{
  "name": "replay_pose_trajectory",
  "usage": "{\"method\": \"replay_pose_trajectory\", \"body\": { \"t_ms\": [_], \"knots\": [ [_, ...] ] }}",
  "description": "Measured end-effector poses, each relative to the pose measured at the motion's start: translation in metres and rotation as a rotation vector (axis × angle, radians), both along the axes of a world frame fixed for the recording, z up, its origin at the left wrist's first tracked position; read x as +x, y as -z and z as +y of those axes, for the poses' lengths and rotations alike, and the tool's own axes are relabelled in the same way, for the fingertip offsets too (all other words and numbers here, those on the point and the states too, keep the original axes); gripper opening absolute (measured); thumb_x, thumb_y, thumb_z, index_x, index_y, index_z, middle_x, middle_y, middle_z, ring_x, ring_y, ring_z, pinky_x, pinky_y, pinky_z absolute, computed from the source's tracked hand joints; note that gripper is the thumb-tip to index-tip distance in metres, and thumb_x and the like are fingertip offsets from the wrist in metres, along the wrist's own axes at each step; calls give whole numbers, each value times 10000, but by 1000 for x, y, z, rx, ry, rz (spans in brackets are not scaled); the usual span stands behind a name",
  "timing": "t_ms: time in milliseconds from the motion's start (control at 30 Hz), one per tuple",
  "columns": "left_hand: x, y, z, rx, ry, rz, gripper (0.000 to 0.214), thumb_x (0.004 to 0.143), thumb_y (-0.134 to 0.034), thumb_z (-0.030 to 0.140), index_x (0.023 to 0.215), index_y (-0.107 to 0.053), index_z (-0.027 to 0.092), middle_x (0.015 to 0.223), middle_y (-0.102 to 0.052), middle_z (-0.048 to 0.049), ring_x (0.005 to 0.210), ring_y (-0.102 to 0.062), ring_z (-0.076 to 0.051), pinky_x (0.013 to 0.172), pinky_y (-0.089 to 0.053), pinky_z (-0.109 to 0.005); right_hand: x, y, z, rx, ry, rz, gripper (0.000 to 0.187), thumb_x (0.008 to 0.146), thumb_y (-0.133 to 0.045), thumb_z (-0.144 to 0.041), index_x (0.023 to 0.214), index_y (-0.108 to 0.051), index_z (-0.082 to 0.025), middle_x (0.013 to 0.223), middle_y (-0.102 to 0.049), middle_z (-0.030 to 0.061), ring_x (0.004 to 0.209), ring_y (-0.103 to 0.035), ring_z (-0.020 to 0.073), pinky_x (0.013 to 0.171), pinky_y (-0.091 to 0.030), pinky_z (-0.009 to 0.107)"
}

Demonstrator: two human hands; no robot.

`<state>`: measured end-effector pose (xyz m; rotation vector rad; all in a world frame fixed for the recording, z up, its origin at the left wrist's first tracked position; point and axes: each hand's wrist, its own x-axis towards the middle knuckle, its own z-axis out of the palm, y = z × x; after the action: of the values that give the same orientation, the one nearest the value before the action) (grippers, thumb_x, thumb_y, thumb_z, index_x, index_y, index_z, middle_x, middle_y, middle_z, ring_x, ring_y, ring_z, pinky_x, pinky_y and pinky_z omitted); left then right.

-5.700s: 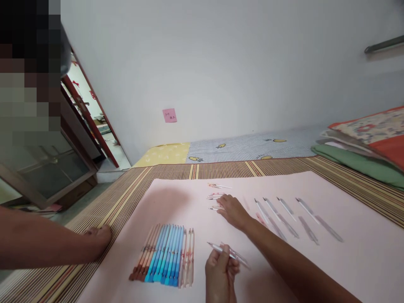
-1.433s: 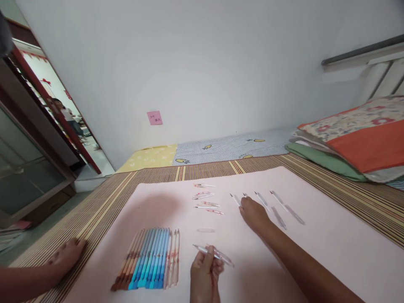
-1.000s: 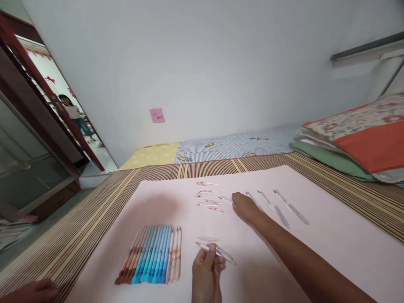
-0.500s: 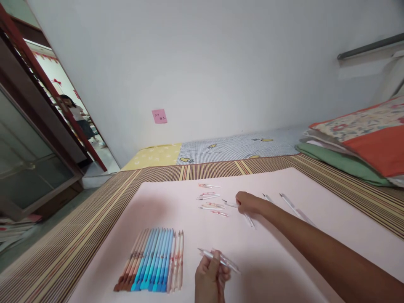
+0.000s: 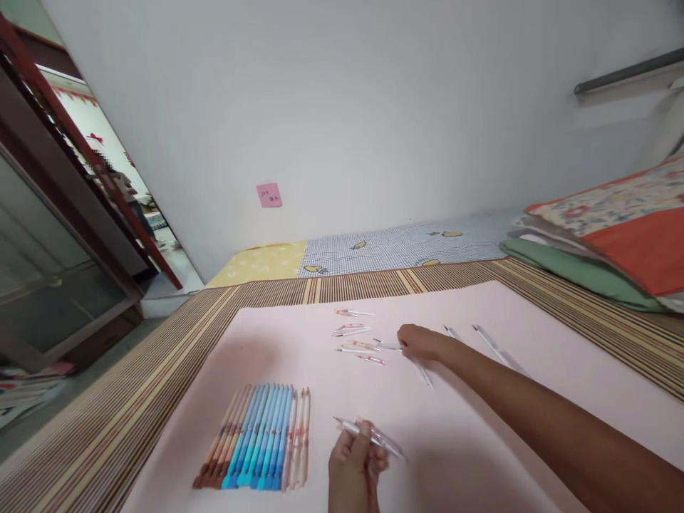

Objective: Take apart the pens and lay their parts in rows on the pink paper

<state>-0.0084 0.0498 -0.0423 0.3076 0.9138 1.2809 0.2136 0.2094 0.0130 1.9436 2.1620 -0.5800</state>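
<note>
My left hand (image 5: 355, 459) is closed near the front of the pink sheet (image 5: 256, 342), holding a white pen refill (image 5: 347, 426) with a dark tip together with a clear pen barrel (image 5: 392, 443). Farther out, my right hand (image 5: 420, 340) pinches a white refill (image 5: 387, 345) lying at the sheet; its fingertips are partly hidden. Another refill (image 5: 423, 373) lies just below that hand. To its left are small groups of patterned barrel parts (image 5: 370, 359) and refills (image 5: 353, 350). A side-by-side row of brown, blue and clear patterned pens (image 5: 261, 434) lies at the left.
More refills (image 5: 494, 345) lie beyond my right forearm. The sheet rests on a striped mat (image 5: 176, 342). Folded bedding (image 5: 603, 242) is piled at right; a pink note (image 5: 268, 195) sticks to the wall. A person (image 5: 125, 187) stands beyond the doorway.
Both hands keep nearly the same places and grips. The view has shifted very slightly, and the person beyond the doorway has moved a little to the left.
</note>
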Motion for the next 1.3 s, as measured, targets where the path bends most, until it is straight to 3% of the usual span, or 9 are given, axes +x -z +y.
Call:
{"method": "replay_pose_trajectory", "body": {
  "t_ms": [233,367,467,700,1100,1167,1300],
  "knots": [
    [1,-5,-2,-12,-10,11,387,464,-960,238,706,-686,114,599,-642,-1,477,-557,-86,463,-438,-195,1,2,-3,151,-43,35,266,920,-642,-339,1110,-631,-154,1107,-654,67,940,-641,198,813,-530,372],
    [2,-6,-3,0,-12,14,368,477,-954,220,707,-688,114,606,-645,-3,480,-557,-88,468,-442,-200,-1,5,-10,271,-37,65,135,833,-695,-231,936,-634,-170,1002,-664,66,859,-624,193,677,-384,269],
    [1,-5,-4,11,-15,30,380,491,-955,267,717,-692,111,607,-644,-7,482,-565,-91,470,-451,-202,-5,7,-18,319,-29,82,42,869,-630,-203,901,-622,-175,969,-675,72,828,-621,184,642,-310,259],
    [3,-3,-5,20,-22,61,471,476,-950,413,720,-687,108,577,-626,-7,459,-550,-84,444,-428,-193,-13,12,-25,344,-6,80,140,833,-529,-69,900,-637,-128,916,-700,122,798,-628,212,631,-288,268],
    [9,5,-4,8,-47,59,498,423,-958,435,678,-670,119,534,-610,-5,428,-548,-95,401,-405,-192,14,11,-7,356,-18,102,89,816,-572,-98,865,-632,-140,862,-682,70,707,-573,144,594,-334,238],
    [11,2,-4,12,-45,64,492,419,-958,442,645,-654,127,486,-589,4,400,-532,-91,392,-390,-189,21,6,8,355,-20,75,67,868,-596,-158,905,-643,-128,899,-681,74,763,-600,155,652,-411,252],
    [13,4,-2,-15,-22,85,551,354,-956,503,634,-659,133,396,-566,-1,350,-502,-96,374,-354,-188,31,-3,46,352,-60,5,281,947,-607,-349,1143,-626,-149,1135,-653,73,975,-643,202,850,-544,403]
  ]
}}
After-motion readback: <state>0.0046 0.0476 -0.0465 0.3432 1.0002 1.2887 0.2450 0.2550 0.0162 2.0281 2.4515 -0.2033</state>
